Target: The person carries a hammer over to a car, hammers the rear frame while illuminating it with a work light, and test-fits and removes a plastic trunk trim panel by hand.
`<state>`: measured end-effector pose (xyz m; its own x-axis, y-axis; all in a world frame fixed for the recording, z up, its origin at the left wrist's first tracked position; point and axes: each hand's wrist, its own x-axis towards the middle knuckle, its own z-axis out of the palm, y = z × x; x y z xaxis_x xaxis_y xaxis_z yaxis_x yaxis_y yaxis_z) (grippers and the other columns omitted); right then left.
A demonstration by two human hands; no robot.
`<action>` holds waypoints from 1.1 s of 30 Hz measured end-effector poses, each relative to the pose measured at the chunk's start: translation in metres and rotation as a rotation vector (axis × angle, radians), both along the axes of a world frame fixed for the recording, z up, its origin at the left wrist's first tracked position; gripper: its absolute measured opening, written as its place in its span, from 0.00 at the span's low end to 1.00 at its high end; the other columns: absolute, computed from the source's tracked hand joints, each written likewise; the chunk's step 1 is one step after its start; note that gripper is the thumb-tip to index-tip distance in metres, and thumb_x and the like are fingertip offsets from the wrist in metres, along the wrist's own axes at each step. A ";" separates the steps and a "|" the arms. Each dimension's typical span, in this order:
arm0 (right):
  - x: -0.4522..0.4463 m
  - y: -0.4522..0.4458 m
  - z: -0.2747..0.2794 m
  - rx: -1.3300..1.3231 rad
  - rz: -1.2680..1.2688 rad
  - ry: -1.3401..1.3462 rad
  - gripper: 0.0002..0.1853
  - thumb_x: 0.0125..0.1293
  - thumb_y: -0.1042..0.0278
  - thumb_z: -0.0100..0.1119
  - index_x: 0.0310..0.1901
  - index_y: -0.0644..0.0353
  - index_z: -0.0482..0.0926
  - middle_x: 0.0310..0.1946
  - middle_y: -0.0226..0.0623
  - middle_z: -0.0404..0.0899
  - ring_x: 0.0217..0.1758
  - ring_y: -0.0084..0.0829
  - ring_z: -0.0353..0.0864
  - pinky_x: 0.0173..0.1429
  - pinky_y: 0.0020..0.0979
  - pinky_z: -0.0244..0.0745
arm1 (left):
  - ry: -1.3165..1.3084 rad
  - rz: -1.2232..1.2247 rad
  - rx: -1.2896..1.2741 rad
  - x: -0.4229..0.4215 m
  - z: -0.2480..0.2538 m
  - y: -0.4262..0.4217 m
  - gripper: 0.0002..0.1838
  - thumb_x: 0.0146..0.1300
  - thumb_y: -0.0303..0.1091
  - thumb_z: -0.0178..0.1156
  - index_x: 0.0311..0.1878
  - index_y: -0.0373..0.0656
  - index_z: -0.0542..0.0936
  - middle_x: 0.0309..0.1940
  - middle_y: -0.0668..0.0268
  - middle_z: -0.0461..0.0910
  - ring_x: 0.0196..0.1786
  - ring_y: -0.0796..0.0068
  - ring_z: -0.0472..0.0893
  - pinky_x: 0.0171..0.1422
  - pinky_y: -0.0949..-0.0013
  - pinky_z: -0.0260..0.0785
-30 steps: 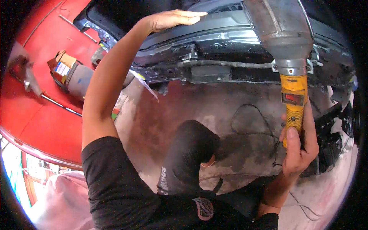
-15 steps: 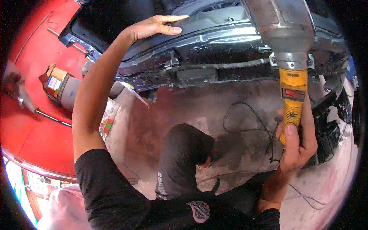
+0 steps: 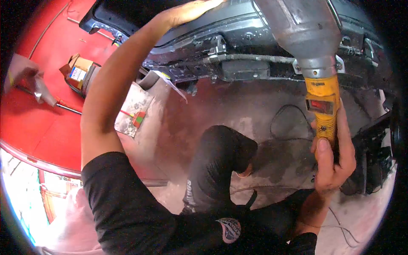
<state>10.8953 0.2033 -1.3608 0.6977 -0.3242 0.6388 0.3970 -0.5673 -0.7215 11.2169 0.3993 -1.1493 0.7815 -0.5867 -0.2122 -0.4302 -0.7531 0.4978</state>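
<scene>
My right hand [image 3: 338,163] is closed around the yellow ribbed handle of a power tool [image 3: 321,87]. The tool has a red rocker switch and a wide grey metal head, which points forward and is cut off by the top edge. Behind that head lies a dark, glossy car body section [image 3: 199,32], with a bracketed bar along its lower side. At the top of the view my left hand [image 3: 191,12] reaches out flat over this body, fingers extended and holding nothing. Its fingertips meet the frame edge, and whether they touch the panel I cannot tell.
On the left are a red panel [image 3: 46,131] and an opened cardboard box [image 3: 78,70]. A scraper-like red and green piece [image 3: 138,120] lies on a speckled sheet [image 3: 131,106]. A thin cable [image 3: 272,125] loops over the stained floor; black parts [image 3: 365,170] stand at right.
The scene has shifted slightly rightward in view as the head turned. My left hand has moved up and forward to the frame's top. My right hand keeps its grip on the tool.
</scene>
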 end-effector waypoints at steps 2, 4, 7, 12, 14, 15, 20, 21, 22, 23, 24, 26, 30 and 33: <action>0.000 0.004 0.003 0.000 0.022 0.024 0.33 0.67 0.71 0.54 0.73 0.75 0.69 0.51 0.55 0.85 0.37 0.30 0.81 0.44 0.28 0.75 | -0.018 -0.008 0.027 0.007 0.004 0.003 0.38 0.79 0.67 0.43 0.72 0.44 0.77 0.66 0.64 0.80 0.67 0.70 0.76 0.73 0.65 0.66; 0.004 0.012 0.012 -0.036 0.080 -0.028 0.33 0.65 0.70 0.57 0.71 0.77 0.71 0.56 0.60 0.83 0.48 0.45 0.85 0.56 0.36 0.77 | -0.074 -0.017 0.066 0.023 0.011 0.020 0.38 0.79 0.67 0.44 0.73 0.43 0.76 0.67 0.63 0.79 0.68 0.69 0.75 0.74 0.65 0.65; 0.016 0.022 0.015 -0.079 0.187 -0.122 0.32 0.64 0.71 0.60 0.69 0.78 0.73 0.54 0.61 0.83 0.50 0.53 0.87 0.59 0.41 0.79 | -0.201 -0.017 0.134 0.052 0.013 0.061 0.39 0.78 0.67 0.45 0.74 0.42 0.75 0.69 0.61 0.77 0.70 0.68 0.74 0.76 0.65 0.63; 0.051 0.056 0.003 -0.055 0.348 -0.073 0.32 0.64 0.74 0.62 0.71 0.70 0.72 0.44 0.54 0.83 0.40 0.51 0.85 0.48 0.41 0.80 | -0.399 0.017 0.258 0.097 -0.002 0.134 0.41 0.77 0.68 0.47 0.76 0.40 0.72 0.73 0.58 0.74 0.73 0.65 0.72 0.79 0.64 0.60; 0.061 0.069 -0.010 -0.076 0.441 0.005 0.33 0.63 0.74 0.64 0.72 0.67 0.73 0.42 0.52 0.82 0.39 0.52 0.85 0.45 0.42 0.81 | -0.388 0.015 0.258 0.111 -0.005 0.147 0.42 0.76 0.69 0.48 0.76 0.40 0.71 0.74 0.57 0.73 0.74 0.64 0.72 0.80 0.64 0.59; 0.063 0.075 -0.014 -0.092 0.487 0.049 0.34 0.62 0.74 0.64 0.72 0.66 0.73 0.42 0.52 0.82 0.38 0.51 0.85 0.44 0.43 0.81 | -0.269 0.030 0.199 0.106 -0.003 0.141 0.35 0.77 0.63 0.52 0.73 0.44 0.76 0.70 0.62 0.77 0.70 0.69 0.74 0.76 0.66 0.63; 0.079 0.088 -0.023 -0.103 0.529 0.035 0.33 0.60 0.76 0.66 0.71 0.65 0.75 0.43 0.51 0.83 0.35 0.52 0.85 0.39 0.44 0.83 | -0.188 0.206 0.219 0.048 0.011 0.098 0.31 0.72 0.57 0.66 0.70 0.49 0.81 0.64 0.65 0.82 0.66 0.79 0.75 0.72 0.71 0.66; 0.082 0.089 -0.022 -0.085 0.504 0.017 0.33 0.60 0.77 0.65 0.70 0.66 0.75 0.43 0.51 0.83 0.36 0.51 0.85 0.41 0.42 0.82 | -0.116 0.138 0.264 0.055 0.014 0.100 0.35 0.69 0.55 0.69 0.74 0.49 0.77 0.64 0.65 0.82 0.66 0.77 0.75 0.71 0.70 0.66; 0.085 0.090 -0.021 -0.066 0.478 0.002 0.33 0.59 0.78 0.65 0.70 0.66 0.75 0.43 0.51 0.83 0.37 0.50 0.85 0.43 0.41 0.81 | -0.136 0.077 0.315 0.058 0.016 0.101 0.36 0.68 0.54 0.70 0.75 0.49 0.75 0.63 0.65 0.82 0.66 0.76 0.76 0.71 0.70 0.67; 0.086 0.090 -0.022 -0.045 0.451 -0.012 0.33 0.59 0.78 0.65 0.70 0.67 0.76 0.42 0.51 0.83 0.38 0.49 0.84 0.45 0.40 0.80 | -0.153 0.014 0.367 0.062 0.017 0.102 0.37 0.68 0.52 0.70 0.76 0.48 0.73 0.63 0.65 0.82 0.65 0.75 0.76 0.71 0.70 0.67; 0.086 0.089 -0.019 -0.049 0.458 -0.001 0.33 0.59 0.78 0.65 0.70 0.67 0.76 0.42 0.51 0.83 0.39 0.50 0.84 0.45 0.40 0.80 | -0.173 -0.048 0.418 0.067 0.019 0.105 0.39 0.68 0.51 0.71 0.78 0.48 0.72 0.62 0.65 0.82 0.65 0.74 0.77 0.70 0.70 0.67; 0.086 0.088 -0.015 -0.058 0.471 0.013 0.33 0.59 0.78 0.65 0.70 0.67 0.76 0.42 0.51 0.83 0.39 0.50 0.84 0.45 0.40 0.80 | 0.000 -0.118 0.386 0.078 0.020 0.109 0.40 0.67 0.41 0.72 0.79 0.44 0.67 0.59 0.66 0.84 0.59 0.75 0.80 0.64 0.71 0.72; 0.100 0.093 -0.012 -0.095 0.576 0.067 0.33 0.60 0.79 0.64 0.70 0.68 0.75 0.40 0.52 0.82 0.37 0.50 0.83 0.43 0.41 0.79 | 0.190 -0.127 0.224 0.057 0.025 0.092 0.43 0.64 0.37 0.75 0.79 0.41 0.67 0.57 0.67 0.85 0.54 0.80 0.82 0.59 0.73 0.74; 0.119 0.105 -0.010 -0.106 0.566 0.065 0.32 0.60 0.79 0.62 0.70 0.68 0.74 0.37 0.52 0.79 0.34 0.50 0.81 0.41 0.43 0.77 | -0.273 -0.186 0.525 0.045 0.023 0.060 0.47 0.57 0.41 0.81 0.78 0.40 0.69 0.53 0.65 0.87 0.53 0.78 0.82 0.62 0.72 0.73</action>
<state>11.0138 0.3079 -1.3713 0.7825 0.1744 0.5977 0.6166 -0.3500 -0.7052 11.2617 0.4598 -1.1264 0.7430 -0.5900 -0.3161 -0.6374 -0.7678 -0.0652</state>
